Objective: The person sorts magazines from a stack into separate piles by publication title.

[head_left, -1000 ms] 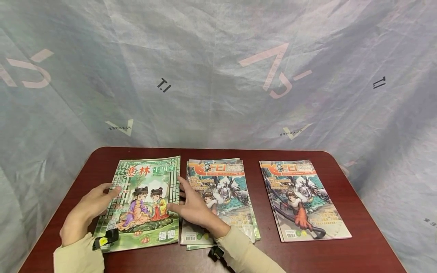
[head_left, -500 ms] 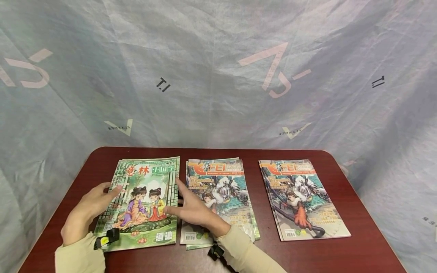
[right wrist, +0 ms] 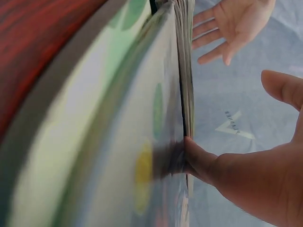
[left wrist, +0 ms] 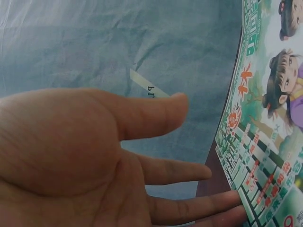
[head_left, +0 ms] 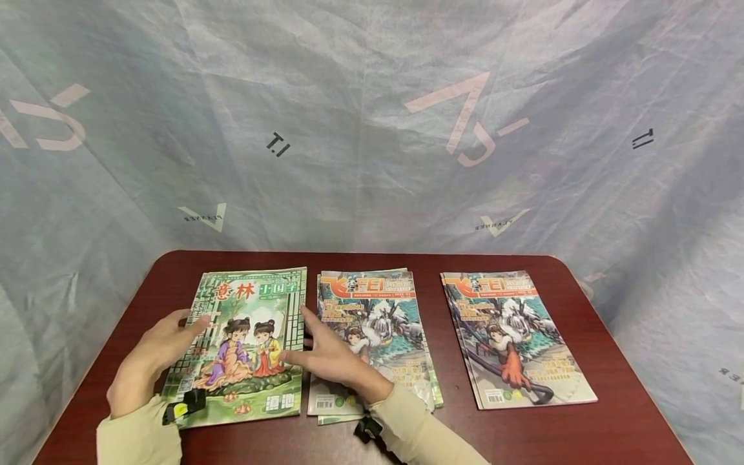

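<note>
Between my two hands a green magazine (head_left: 250, 403) with two cartoon girls on its cover lies on top of others at the table's left. My left hand (head_left: 159, 345) is at its left edge; in the left wrist view the fingers are straight, lower fingertips touching the magazine edge (left wrist: 241, 208), thumb held off. Along the right edge, my right hand (head_left: 334, 355) has its fingers extended and its thumb raised apart. In the right wrist view a fingertip (right wrist: 194, 153) touches the edge of the magazines. Below that hand lies a pile of magazines topped by an orange-titled one (head_left: 389, 336).
A second orange-titled pile (head_left: 517, 349) lies slightly turned at the right of the dark red table (head_left: 616, 387). Green edges stick out under the middle pile. A grey printed cloth (head_left: 360, 129) hangs behind and around the table.
The green magazine has shifted very slightly left, squaring a little with those beneath it. My left hand has crept slightly right; the right hand has barely moved. The other piles stay put.
</note>
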Demonstrator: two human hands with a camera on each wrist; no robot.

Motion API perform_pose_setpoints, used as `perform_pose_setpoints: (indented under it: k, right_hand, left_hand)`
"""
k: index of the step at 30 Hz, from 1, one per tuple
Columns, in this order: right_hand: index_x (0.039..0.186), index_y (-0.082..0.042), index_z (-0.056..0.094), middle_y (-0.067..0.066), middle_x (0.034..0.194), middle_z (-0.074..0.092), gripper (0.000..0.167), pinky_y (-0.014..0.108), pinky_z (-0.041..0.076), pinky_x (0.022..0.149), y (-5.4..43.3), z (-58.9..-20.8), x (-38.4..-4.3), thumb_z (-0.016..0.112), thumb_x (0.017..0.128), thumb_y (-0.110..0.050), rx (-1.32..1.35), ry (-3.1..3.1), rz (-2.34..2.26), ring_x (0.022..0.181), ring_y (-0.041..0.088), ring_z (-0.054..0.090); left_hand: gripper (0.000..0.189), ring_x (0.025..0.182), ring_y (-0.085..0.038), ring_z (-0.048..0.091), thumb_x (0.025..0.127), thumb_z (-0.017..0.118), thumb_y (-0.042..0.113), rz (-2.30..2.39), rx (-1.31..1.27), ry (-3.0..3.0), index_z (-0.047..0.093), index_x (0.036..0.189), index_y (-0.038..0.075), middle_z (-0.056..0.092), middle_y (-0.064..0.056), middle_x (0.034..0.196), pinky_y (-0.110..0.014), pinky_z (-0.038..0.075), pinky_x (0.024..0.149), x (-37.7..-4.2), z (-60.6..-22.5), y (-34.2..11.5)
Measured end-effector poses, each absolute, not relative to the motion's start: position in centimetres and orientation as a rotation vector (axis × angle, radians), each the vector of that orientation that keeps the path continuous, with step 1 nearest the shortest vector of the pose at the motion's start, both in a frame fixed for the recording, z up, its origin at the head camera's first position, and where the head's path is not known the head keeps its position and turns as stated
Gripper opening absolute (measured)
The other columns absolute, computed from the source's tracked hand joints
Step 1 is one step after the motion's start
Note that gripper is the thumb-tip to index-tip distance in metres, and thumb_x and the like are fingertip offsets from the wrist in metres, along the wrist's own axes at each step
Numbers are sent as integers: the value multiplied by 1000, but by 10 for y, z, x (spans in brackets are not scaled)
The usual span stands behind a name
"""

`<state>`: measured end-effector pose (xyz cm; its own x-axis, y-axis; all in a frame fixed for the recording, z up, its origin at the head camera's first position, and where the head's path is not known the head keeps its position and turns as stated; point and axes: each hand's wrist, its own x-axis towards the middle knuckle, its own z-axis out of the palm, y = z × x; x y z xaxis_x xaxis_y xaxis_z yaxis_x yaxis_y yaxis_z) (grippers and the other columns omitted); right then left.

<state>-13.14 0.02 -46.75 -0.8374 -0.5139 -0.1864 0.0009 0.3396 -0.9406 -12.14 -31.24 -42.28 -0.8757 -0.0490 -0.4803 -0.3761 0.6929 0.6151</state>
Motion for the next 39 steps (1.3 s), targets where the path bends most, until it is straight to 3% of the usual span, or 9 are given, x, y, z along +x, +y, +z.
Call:
perform_pose_setpoints:
  k: [6,15,26,33,39]
  right_hand:
    - [179,-10,15,16,182,25,104,58,39,128,6,-466,-135,81,102,-27,-448,2102,-1580,158,43,44]
    - [178,-8,21,23,176,36,92,52,39,130,17,-455,-137,77,105,-21,-442,2076,-1701,157,43,45]
    - [176,-3,25,25,168,47,83,55,42,127,42,-440,-132,71,108,-13,-545,2136,-1798,151,49,50]
    - [174,1,29,27,163,53,81,62,47,121,68,-439,-131,71,106,-8,-568,2214,-1842,143,53,56]
    - [171,4,34,25,154,61,79,47,57,111,90,-438,-129,73,103,-3,-499,2283,-1879,139,50,59]
  left_hand:
    - [89,146,-69,35,121,32,50,1067,-316,2543,3,168,-20,25,-52,162,-77,41,113,-122,-418,-309]
    - [88,147,-68,36,121,35,51,1109,-229,2635,5,171,-15,30,-47,165,-77,44,110,-128,-408,-297]
    - [74,144,-61,48,121,46,36,1184,-114,2718,19,172,-11,46,-41,159,-70,51,106,-129,-409,-265]
    - [73,144,-60,50,120,50,34,1273,-16,2742,21,173,-7,46,-40,160,-69,54,106,-129,-407,-244]
    - [72,145,-58,50,120,54,33,1332,60,2751,24,174,-4,47,-37,161,-69,53,106,-130,-404,-227]
